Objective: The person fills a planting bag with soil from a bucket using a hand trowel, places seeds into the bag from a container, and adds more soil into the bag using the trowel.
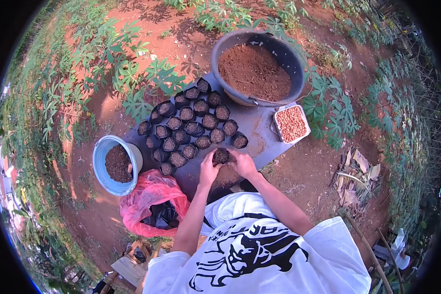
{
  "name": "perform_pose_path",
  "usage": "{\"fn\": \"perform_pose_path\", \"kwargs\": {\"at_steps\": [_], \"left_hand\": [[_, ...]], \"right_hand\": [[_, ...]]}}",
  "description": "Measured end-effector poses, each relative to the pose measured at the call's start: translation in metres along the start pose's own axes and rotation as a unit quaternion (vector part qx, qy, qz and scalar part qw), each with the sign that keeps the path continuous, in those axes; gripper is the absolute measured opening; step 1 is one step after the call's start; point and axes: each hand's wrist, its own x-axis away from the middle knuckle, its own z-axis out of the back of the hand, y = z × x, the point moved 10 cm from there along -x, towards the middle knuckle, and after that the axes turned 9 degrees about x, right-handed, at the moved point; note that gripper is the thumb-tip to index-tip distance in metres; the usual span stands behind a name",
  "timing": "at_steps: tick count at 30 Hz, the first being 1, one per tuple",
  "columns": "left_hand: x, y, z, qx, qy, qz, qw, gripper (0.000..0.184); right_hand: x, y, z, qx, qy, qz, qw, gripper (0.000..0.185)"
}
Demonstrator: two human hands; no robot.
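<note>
Between my two hands stands a small black bag [221, 156] with dark soil in its open top, near the front edge of the grey table [264, 132]. My left hand [210, 166] grips its left side, and my right hand [243, 163] has its fingers round the right side. Just beyond my hands, several black bags filled with brownish soil [186, 113] stand packed together on the table's left part. The nearest one on the right [240, 141] stands a little past my right hand.
A large dark basin of reddish soil [220, 61] stands at the back. On the right is a white tub of pinkish seeds [292, 124]. At the left are a blue bucket with dark soil [100, 166] and a red plastic bag holding black bags [154, 191]. Leafy plants surround the table.
</note>
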Motion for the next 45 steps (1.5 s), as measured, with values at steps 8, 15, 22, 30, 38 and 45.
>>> {"fn": "perform_pose_path", "kwargs": {"at_steps": [8, 15, 22, 30, 38, 45], "left_hand": [[0.010, 0.054, 0.007, -0.176, 0.030, 0.035, 0.983, 0.088], [-0.015, 0.139, -0.021, -0.147, 0.106, 0.023, 0.983, 0.027], [-0.075, 0.151, -0.176, -0.182, -0.033, 0.121, 0.975, 0.048], [-0.113, 0.168, -0.266, -0.271, -0.014, -0.024, 0.962, 0.036], [-0.137, 0.136, -0.317, -0.311, -0.025, -0.040, 0.949, 0.033], [-0.138, 0.134, -0.322, -0.327, -0.017, -0.029, 0.945, 0.032]], "right_hand": [[0.012, 0.049, 0.070, -0.155, -0.182, 0.015, 0.971, 0.041], [0.010, 0.201, 0.196, -0.067, 0.025, -0.145, 0.987, 0.013], [-0.018, 0.281, 0.250, 0.020, 0.089, -0.130, 0.987, 0.021], [-0.054, 0.294, 0.239, 0.069, 0.028, -0.004, 0.997, 0.022], [-0.070, 0.296, 0.225, 0.104, 0.038, 0.064, 0.992, 0.021], [-0.070, 0.292, 0.222, 0.067, 0.042, 0.098, 0.992, 0.017]]}}
